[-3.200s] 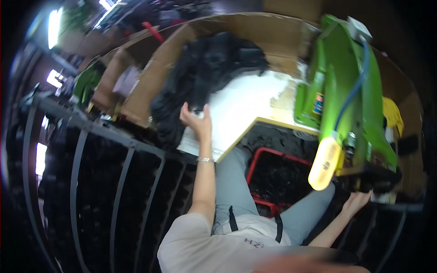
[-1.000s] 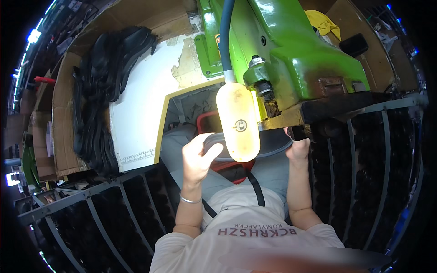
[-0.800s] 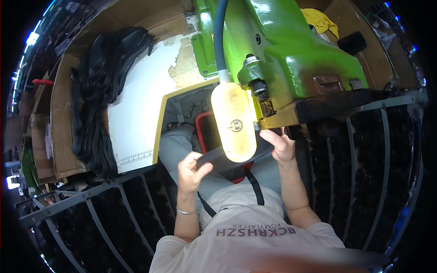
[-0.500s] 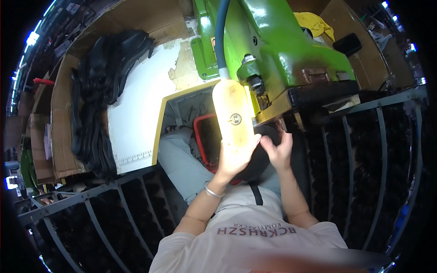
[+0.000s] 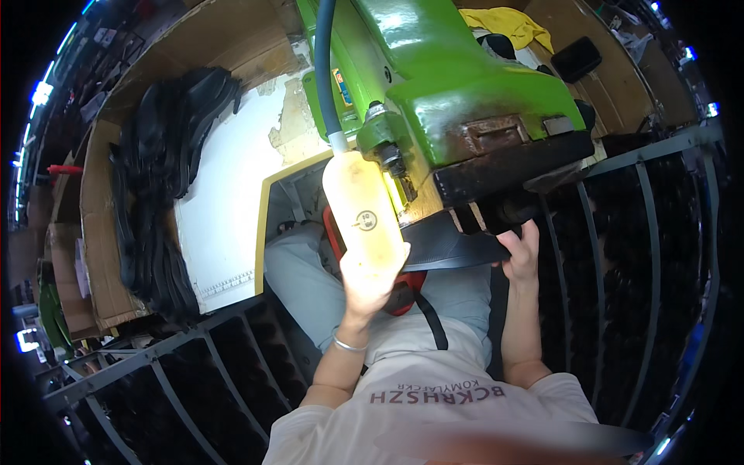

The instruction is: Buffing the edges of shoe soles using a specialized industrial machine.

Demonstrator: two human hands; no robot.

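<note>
A long black shoe part (image 5: 449, 246), smooth and leather-like, spans sideways between my hands under the front of the green machine (image 5: 449, 85). My left hand (image 5: 368, 285) is at its left end, thumb against the edge. The glowing lamp (image 5: 364, 209) covers most of my left fingers. My right hand (image 5: 521, 254) grips the right end, with its thumb and fingers bent around the edge. The machine head overhangs the part's upper side and hides some of it. Under it, a red-rimmed bin (image 5: 407, 293) shows between my legs.
Black shoe parts (image 5: 159, 186) lie piled in a cardboard box (image 5: 101, 225) to the left, beside a white board (image 5: 225, 201). Metal racks (image 5: 178, 387) (image 5: 651, 225) stand on both sides. A yellow cloth (image 5: 515, 27) lies at the back right. A blue hose (image 5: 324, 70) runs to the lamp.
My hands have spread apart, the right one moving right. The black part, before bunched and dark near my lap, now lies stretched sideways under the machine. The whole view has shifted slightly.
</note>
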